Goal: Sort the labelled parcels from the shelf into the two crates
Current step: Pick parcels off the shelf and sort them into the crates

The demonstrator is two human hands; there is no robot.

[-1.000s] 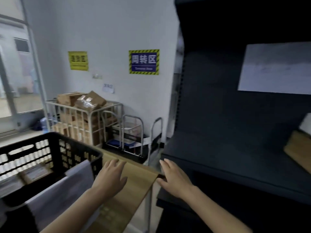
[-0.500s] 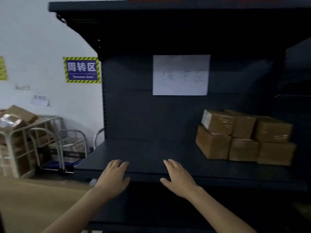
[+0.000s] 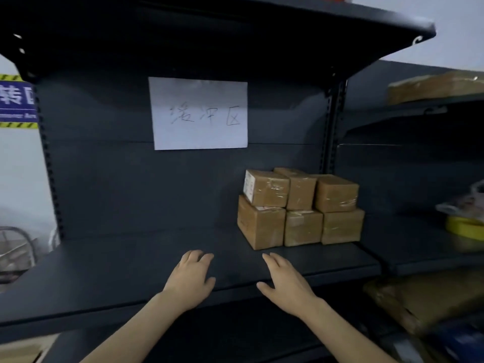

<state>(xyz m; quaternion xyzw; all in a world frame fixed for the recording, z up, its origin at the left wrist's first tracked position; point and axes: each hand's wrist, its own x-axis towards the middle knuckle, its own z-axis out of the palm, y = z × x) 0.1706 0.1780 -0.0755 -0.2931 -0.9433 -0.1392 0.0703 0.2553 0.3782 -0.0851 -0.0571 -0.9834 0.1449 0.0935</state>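
dark shelf (image 3: 131, 271), stacked brown parcels (image 3: 300, 208)

We saw only the person's two arms, the left coming in from 7 o'clock and the right from 5 o'clock. The left hand (image 3: 192, 280) and right hand (image 3: 286, 284) were bare, as were both forearms (image 3: 136, 326) down to the lower edge. The fingers (image 3: 275, 263) looked slender; finer detail was blurred.

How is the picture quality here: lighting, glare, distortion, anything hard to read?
Head view: the shelf is dim, the wall at left brighter; wide-angle bends the top shelf; tape on the parcels glints; handwriting on the paper sign is faint.
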